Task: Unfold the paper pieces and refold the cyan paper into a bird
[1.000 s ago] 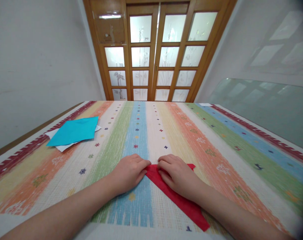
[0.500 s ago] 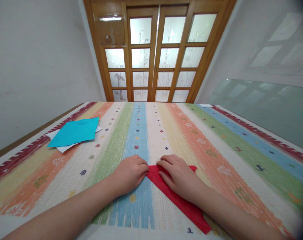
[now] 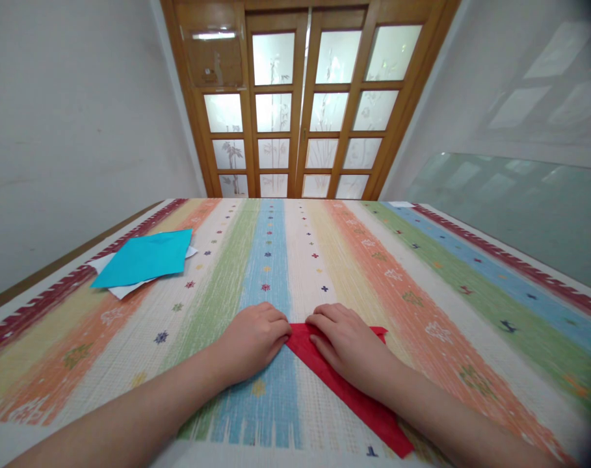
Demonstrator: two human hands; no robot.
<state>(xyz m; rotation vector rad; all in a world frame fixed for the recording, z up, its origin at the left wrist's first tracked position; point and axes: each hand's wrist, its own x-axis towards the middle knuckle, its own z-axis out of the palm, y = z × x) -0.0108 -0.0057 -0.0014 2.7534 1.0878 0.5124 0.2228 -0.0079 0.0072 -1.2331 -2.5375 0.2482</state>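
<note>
Head view: a folded red paper point(image 3: 346, 387) lies flat on the striped worktop point(image 3: 422, 286), a long triangle whose point at 10 o'clock sits between the two hands. The left hand point(image 3: 253, 338) rests palm down with its fingers curled, the fingertips touching that point, which looks meant to pin the corner so it cannot slide. The right hand point(image 3: 346, 344) lies flat on top of the paper, fingers together and pressing down along the upper fold, likely to sharpen the crease; neither hand grips anything, both only press. The paper's tail runs to 5 o'clock under the right forearm, ending close to the near edge of the worktop. A turquoise sheet point(image 3: 146, 258) over a white sheet point(image 3: 122, 288) lies well apart at 10 o'clock, near the left edge. Toward 12 and 2 o'clock the cloth offers broad room, bounded far off by the wooden door point(image 3: 302, 97)
</note>
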